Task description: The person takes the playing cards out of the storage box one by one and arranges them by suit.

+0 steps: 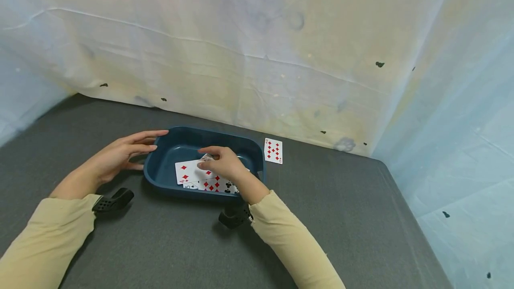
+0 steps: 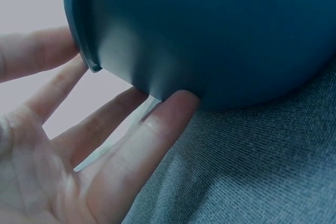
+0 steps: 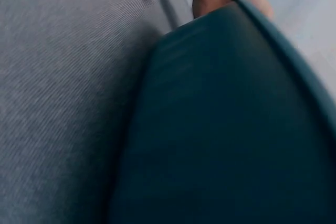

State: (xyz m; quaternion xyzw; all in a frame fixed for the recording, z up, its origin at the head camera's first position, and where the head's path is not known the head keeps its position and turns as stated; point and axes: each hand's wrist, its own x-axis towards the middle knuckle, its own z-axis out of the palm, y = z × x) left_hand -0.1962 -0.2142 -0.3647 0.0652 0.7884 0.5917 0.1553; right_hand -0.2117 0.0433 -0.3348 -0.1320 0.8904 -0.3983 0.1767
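A dark blue plastic tray [image 1: 217, 135] with rounded corners sits on the grey cloth, holding several overlapping playing cards. Uppermost among them is a red diamond card [image 1: 194, 172]; cards with diamonds and clubs show beneath it. My left hand [image 1: 111, 157] touches the left end of the tray with extended fingers, the thumb [image 2: 170, 116] against its outer wall. Over the cards inside reaches my right hand [image 1: 229, 164], thumb and index finger apart. A patterned card corner [image 1: 207, 157] shows between them. The right wrist view has mostly the tray's outer wall [image 3: 220, 124], and my right fingers are hidden there.
A nine of diamonds [image 1: 273, 150] lies face up on the grey cloth [image 1: 341, 217], just right of the tray. Behind the table hangs a pale, spotted curtain [image 1: 241, 57], continuing along both sides. Black wrist straps [image 1: 113, 200] are on both wrists.
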